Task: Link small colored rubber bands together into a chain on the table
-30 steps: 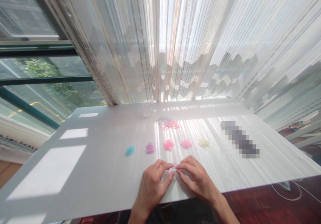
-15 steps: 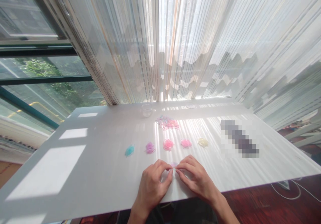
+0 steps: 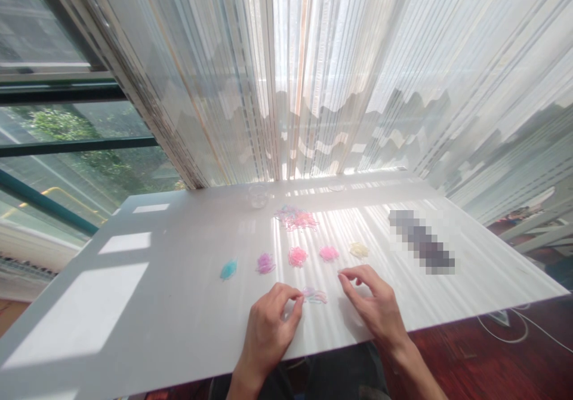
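Note:
A small mixed cluster of thin coloured loops point(image 3: 315, 295), which look like rubber bands, lies on the white table between my hands. At its left edge my left hand point(image 3: 274, 322) has thumb and index finger pinched together; what is between them is too small to make out. My right hand point(image 3: 375, 304) is raised to the right of the cluster, its thumb and index tips also pinched, contents hidden. Beyond the hands sit sorted piles in a row: teal point(image 3: 229, 269), purple point(image 3: 265, 263), coral pink point(image 3: 297, 257), bright pink point(image 3: 329, 253) and pale yellow point(image 3: 359, 249).
A larger mixed heap of bands point(image 3: 297, 217) lies behind the row. A clear round container point(image 3: 258, 196) stands at the back of the table point(image 3: 188, 304). To the right is a blurred-out dark object point(image 3: 423, 242). Striped curtains point(image 3: 295, 77) hang along the far edge.
My right hand has moved away from the left, to the right and slightly forward, uncovering the mixed cluster. My left hand stays nearly in place. The view has shifted slightly.

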`<state>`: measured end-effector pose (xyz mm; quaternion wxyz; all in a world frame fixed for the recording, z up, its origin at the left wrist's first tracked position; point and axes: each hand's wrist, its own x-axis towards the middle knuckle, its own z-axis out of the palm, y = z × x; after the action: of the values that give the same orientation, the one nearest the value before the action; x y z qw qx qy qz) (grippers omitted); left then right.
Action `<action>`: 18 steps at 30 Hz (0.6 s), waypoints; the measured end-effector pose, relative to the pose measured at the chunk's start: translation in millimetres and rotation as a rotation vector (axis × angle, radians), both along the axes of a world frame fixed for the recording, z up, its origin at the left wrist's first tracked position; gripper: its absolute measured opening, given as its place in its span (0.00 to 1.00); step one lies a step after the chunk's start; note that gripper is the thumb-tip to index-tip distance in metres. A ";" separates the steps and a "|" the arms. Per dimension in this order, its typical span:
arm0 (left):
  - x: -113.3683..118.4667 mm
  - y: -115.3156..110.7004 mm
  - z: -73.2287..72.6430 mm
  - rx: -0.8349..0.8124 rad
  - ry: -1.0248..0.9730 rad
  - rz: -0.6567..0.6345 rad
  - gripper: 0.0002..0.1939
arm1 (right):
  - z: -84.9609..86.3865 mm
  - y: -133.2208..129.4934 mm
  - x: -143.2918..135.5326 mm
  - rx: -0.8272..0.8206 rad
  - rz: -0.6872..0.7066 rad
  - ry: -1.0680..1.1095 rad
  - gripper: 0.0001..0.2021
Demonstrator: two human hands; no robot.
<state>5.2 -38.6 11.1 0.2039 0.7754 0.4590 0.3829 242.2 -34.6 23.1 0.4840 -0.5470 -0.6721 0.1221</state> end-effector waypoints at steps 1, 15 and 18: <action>-0.1 0.2 -0.4 -0.002 0.000 -0.003 0.05 | 0.6 0.9 9.7 -0.010 -0.080 -0.018 0.08; -0.4 -0.2 -0.9 0.012 0.006 -0.003 0.09 | 2.5 2.5 28.1 -0.141 -0.086 -0.031 0.13; -1.6 -1.3 -0.6 0.025 -0.014 -0.034 0.13 | 7.9 -1.0 0.7 -0.128 0.148 -0.049 0.10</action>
<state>3.6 -40.0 10.5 0.2036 0.7829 0.4395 0.3904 243.0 -35.6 31.1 0.4210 -0.5286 -0.7131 0.1869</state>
